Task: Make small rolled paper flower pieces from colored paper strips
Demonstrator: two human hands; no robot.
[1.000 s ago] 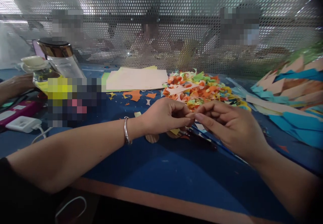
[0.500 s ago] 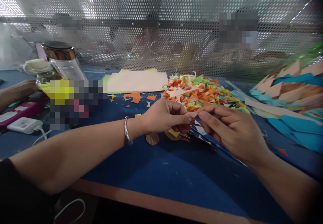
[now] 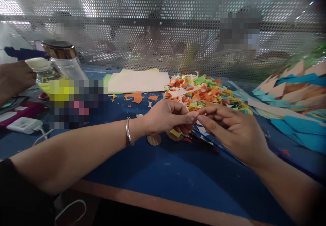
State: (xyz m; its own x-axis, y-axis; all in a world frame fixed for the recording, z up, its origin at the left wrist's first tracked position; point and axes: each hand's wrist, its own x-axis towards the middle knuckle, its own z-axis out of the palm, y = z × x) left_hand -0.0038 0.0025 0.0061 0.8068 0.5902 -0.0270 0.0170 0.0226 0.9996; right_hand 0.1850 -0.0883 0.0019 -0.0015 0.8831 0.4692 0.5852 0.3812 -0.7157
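Note:
My left hand, with a silver bangle at its wrist, and my right hand meet fingertip to fingertip above the blue tabletop. Between their thumbs and forefingers a small pale piece of paper is pinched, now almost wholly covered by the fingers. A round wood-coloured disc lies under my left wrist, and a yellow paper scrap shows below the left fingers. Just behind both hands is a heap of curly cut paper, mostly orange, green and yellow.
Flat paper sheets lie behind my left hand. Folded blue and peach paper pieces stand at the right. Leftward are a lidded clear bottle, a white charger and another person's hand. A perforated panel closes off the back.
My fingertips have drawn slightly closer, covering more of the pale paper. The other person's hand at the left has lifted, and a dark blue object now shows above it.

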